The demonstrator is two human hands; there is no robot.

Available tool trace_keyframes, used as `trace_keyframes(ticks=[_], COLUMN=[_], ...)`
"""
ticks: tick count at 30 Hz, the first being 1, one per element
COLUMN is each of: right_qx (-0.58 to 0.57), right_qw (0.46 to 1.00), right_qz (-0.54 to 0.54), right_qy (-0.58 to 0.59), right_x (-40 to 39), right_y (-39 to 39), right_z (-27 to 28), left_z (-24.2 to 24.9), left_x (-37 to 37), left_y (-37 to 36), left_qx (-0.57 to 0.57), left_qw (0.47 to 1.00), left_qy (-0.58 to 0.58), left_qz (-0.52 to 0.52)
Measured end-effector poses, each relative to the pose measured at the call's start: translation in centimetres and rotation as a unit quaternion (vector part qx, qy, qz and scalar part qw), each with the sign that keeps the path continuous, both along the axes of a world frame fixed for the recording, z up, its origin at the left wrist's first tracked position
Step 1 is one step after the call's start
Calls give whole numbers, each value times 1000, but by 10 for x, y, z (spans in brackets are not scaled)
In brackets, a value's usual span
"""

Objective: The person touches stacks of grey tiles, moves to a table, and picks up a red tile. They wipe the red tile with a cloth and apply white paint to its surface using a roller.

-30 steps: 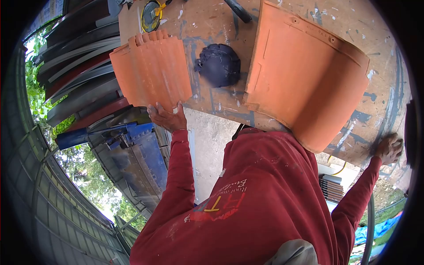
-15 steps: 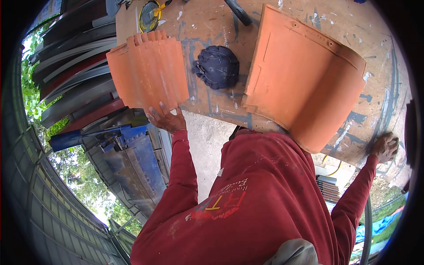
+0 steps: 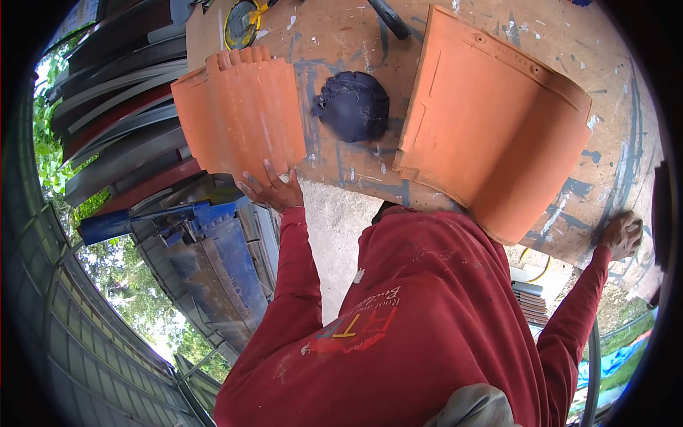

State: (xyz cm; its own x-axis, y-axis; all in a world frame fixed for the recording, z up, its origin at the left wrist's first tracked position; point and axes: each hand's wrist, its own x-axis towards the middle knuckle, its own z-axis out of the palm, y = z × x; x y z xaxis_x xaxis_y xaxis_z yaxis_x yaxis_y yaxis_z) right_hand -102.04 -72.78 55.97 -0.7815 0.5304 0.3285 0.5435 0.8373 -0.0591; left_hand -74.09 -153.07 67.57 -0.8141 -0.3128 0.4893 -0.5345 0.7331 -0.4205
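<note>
My left hand [image 3: 274, 190] touches the near edge of an orange ribbed tile piece [image 3: 245, 117], its fingers spread. At the right, my right hand [image 3: 622, 235] rests on the table [image 3: 597, 181] with its fingers curled in; whether it holds something is hidden. A large curved orange roof tile [image 3: 491, 121] lies between my body and the table's far side, nearer to my right hand, its lower end over the front edge. Between the two tile pieces sits a dark blue bundled cloth [image 3: 353, 107].
A yellow and black round tool [image 3: 242, 25] lies at the upper left of the table. Beside the large tile a dark tube [image 3: 389, 19] points inward. Long metal sheets [image 3: 124, 96] are stacked at the left, above a blue metal machine [image 3: 228, 249].
My left hand has shifted slightly right along the ribbed piece, its fingers more spread. My right hand is nearly unchanged.
</note>
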Motion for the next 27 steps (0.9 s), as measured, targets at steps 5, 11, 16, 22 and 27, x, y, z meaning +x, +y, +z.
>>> trace_keyframes(ticks=[5, 11, 16, 22, 27], right_qx=[-10, -12, 9, 86, 8], right_qw=[1000, 1000, 1000, 992, 996], right_qz=[-11, -19, -2, 6, -31], right_qy=[2, -3, -12, -89, -87], right_x=[-1, -2, 1, 0, -3], right_y=[-4, -14, -21, -33, -55], right_z=[4, 10, 13, 19, 44], left_z=[-4, 1, -18, -34, -55], left_x=[1, -3, -26, -70, -64], left_y=[0, 20, 68, 75, 74], left_qx=[13, 25, 225, 432, 311], left_qw=[1000, 999, 925, 721, 859], left_qy=[9, 14, 279, 540, 393], left_qz=[13, 34, 126, 45, 104])
